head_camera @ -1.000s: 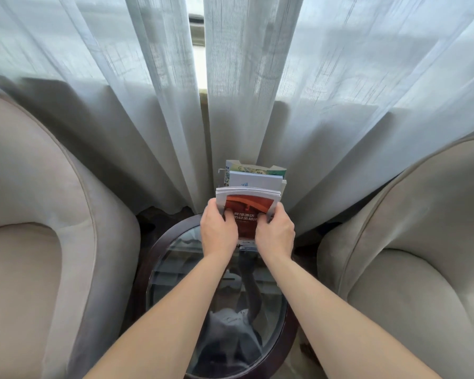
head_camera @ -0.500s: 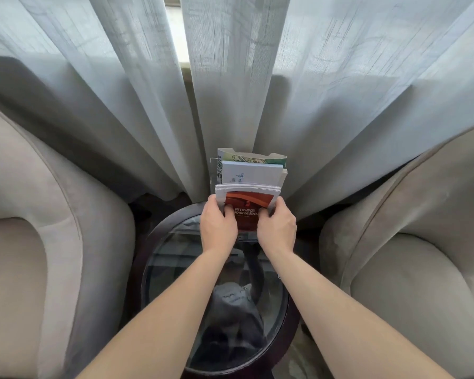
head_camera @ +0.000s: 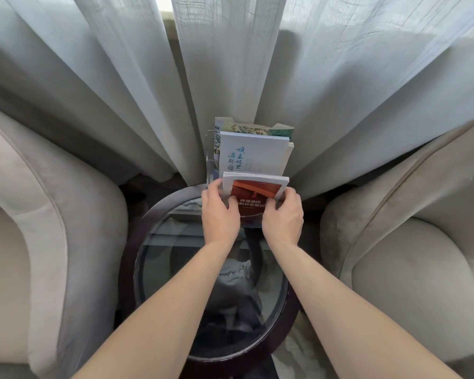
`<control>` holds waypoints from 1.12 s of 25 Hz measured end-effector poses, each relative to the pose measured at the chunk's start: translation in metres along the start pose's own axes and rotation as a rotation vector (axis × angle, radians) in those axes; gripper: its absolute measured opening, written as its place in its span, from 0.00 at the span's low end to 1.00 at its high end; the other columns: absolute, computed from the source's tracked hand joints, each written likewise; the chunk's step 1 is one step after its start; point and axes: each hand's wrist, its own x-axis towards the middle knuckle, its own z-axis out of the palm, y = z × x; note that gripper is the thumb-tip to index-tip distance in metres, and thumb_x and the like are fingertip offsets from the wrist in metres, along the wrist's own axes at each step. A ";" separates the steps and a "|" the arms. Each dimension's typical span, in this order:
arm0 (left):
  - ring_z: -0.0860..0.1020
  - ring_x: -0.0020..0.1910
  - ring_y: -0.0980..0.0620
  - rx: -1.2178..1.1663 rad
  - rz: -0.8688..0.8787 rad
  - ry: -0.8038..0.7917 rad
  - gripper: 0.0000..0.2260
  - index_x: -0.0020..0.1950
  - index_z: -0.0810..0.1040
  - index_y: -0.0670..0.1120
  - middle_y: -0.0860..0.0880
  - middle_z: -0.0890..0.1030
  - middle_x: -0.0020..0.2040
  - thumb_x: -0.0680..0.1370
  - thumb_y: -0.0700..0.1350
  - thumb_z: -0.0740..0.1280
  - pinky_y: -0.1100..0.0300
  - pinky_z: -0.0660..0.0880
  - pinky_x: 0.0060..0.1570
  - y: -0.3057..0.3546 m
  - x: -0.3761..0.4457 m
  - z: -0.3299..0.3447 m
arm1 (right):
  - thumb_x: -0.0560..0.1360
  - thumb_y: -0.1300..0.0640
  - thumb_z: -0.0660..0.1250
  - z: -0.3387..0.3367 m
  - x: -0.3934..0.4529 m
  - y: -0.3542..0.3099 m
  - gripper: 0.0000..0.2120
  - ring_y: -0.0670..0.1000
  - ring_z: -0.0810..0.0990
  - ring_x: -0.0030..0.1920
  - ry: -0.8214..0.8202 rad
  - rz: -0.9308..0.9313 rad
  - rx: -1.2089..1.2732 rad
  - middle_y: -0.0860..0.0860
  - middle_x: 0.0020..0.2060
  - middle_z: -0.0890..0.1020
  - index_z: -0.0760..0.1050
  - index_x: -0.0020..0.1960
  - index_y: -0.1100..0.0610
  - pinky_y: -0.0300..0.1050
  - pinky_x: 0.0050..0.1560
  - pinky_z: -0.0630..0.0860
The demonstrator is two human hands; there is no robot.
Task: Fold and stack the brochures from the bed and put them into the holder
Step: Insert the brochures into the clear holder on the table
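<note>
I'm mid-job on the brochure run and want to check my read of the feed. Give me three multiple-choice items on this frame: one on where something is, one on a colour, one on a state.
1. Where does the clear holder stand?
A. on the left armchair
B. at the far edge of the round glass table, against the curtain
C. on the floor

2. What colour is the cover of the front brochure stack?
A. red-orange
B. green
C. black

3. What are the hands doing?
A. both hang idle
B. only one touches the stack
C. the left hand and the right hand both grip the front stack

Answers: 1 B, the holder sits at the table's far rim in front of the curtain folds. 2 A, the cover under the white top edges is red-orange. 3 C, fingers of both hands curl onto the stack's lower part.
</note>
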 end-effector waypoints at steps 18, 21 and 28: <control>0.74 0.65 0.45 0.201 0.010 -0.036 0.25 0.76 0.65 0.53 0.48 0.78 0.66 0.78 0.46 0.64 0.44 0.71 0.66 -0.009 -0.017 -0.006 | 0.78 0.57 0.63 -0.008 -0.007 0.004 0.24 0.50 0.74 0.61 -0.129 -0.019 0.062 0.46 0.62 0.72 0.68 0.73 0.47 0.54 0.60 0.75; 0.75 0.64 0.43 0.257 0.026 -0.071 0.28 0.78 0.61 0.53 0.47 0.78 0.66 0.78 0.46 0.64 0.44 0.71 0.66 -0.009 -0.020 -0.008 | 0.78 0.57 0.64 -0.007 -0.012 0.004 0.28 0.50 0.73 0.65 -0.157 0.034 0.074 0.47 0.66 0.72 0.63 0.76 0.46 0.52 0.62 0.73; 0.69 0.72 0.48 0.166 0.007 -0.094 0.32 0.79 0.58 0.54 0.50 0.71 0.74 0.77 0.44 0.65 0.44 0.68 0.70 -0.007 -0.026 -0.006 | 0.77 0.58 0.66 -0.011 -0.024 0.018 0.33 0.49 0.70 0.71 -0.169 0.129 0.119 0.47 0.73 0.69 0.58 0.79 0.48 0.44 0.63 0.65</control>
